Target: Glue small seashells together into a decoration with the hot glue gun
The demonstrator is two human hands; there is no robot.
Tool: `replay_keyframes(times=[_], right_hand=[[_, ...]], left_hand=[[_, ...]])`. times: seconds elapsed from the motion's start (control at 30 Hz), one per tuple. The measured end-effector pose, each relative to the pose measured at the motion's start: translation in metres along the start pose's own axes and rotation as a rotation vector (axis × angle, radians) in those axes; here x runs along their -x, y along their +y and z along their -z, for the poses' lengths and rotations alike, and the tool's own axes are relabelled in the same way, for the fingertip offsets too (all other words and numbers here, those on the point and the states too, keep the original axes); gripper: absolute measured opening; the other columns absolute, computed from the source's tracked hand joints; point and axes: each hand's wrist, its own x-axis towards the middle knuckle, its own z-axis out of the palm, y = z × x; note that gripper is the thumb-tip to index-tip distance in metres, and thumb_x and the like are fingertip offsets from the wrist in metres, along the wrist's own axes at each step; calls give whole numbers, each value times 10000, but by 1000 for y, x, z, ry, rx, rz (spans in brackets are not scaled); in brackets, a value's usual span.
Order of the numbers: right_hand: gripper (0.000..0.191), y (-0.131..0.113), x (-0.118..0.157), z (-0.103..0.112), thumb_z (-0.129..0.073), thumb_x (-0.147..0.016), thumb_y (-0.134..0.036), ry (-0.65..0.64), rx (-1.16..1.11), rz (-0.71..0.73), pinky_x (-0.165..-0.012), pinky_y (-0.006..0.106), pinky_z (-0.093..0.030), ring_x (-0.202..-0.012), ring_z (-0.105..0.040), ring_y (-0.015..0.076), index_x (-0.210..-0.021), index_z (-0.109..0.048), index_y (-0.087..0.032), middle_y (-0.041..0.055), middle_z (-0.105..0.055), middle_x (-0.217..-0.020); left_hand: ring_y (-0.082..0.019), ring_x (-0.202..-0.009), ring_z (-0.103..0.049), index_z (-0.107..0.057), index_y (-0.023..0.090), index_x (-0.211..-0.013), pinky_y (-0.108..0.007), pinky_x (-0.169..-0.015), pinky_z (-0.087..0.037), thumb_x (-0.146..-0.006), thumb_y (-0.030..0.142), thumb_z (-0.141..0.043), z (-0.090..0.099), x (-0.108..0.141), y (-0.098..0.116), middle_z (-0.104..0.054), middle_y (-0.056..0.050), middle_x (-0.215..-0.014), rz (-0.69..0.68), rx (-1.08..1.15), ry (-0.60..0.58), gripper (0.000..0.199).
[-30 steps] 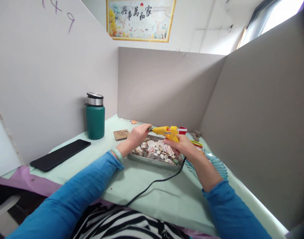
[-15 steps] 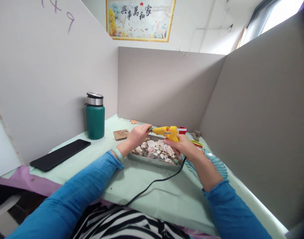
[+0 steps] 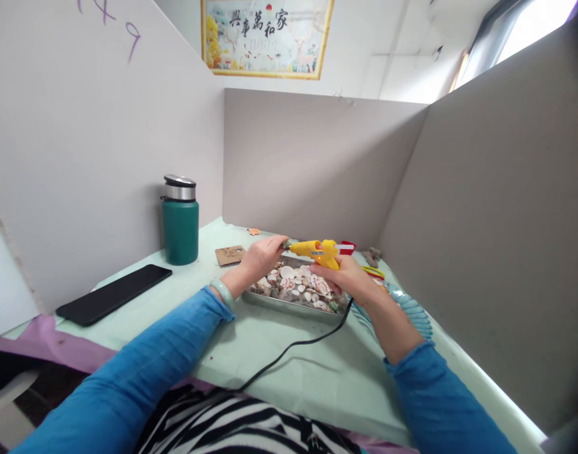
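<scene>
My right hand [image 3: 346, 276] is wrapped round the handle of a yellow glue gun [image 3: 317, 251], whose nozzle points left. A clear glue stick [image 3: 344, 247] sticks out of its back end. At the nozzle tip, my left hand [image 3: 263, 257] pinches a small dark greenish object [image 3: 285, 245]; its shape is mostly hidden by the fingers. Below both hands lies a metal tray [image 3: 289, 307] with several white and brownish seashells [image 3: 295, 284]. A black cord [image 3: 295, 343] runs from the gun toward my lap.
On the left stand a green bottle [image 3: 180, 230] and a black phone [image 3: 116, 294]. A brown card [image 3: 231, 255] lies behind my left wrist. To the right are a blue ribbed shell-like dish [image 3: 414, 312] and a brownish lump [image 3: 372, 256]. Grey panels [image 3: 317, 164] enclose the table.
</scene>
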Motion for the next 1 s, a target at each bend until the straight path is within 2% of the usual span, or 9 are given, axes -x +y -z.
replay_keyframes(times=[0.2,0.63,1.0], right_hand=[[308,0,0,-1,-620,-726,-475,34,28,-39,-423,241,-248,-387,-372,97,-702,-513,-188,-62,-416,-417],[314,0,0,-1,-602,-729,-482,22,32,-33,-416,236,-236,-383,-362,93,-682,-507,-186,-58,-417,-418],[271,-9,-1,-2,-622,-681,-432,107,170,-22,-474,238,-288,-481,-424,117,-692,-571,-167,-39,-453,-483]], left_hand=[[-188,-877,-647,-543,116,-1071,-336,-787,-521,-854,168,-463,0,0,0,-669,-122,-990,1,5,4,237],[-195,-897,-648,-535,114,-1098,-348,-799,-524,-852,165,-464,0,0,-1,-666,-131,-1012,-5,-1,10,261],[-192,-865,-652,-535,106,-1096,-335,-776,-528,-839,146,-467,-2,1,-2,-673,-126,-993,-27,-25,11,270]])
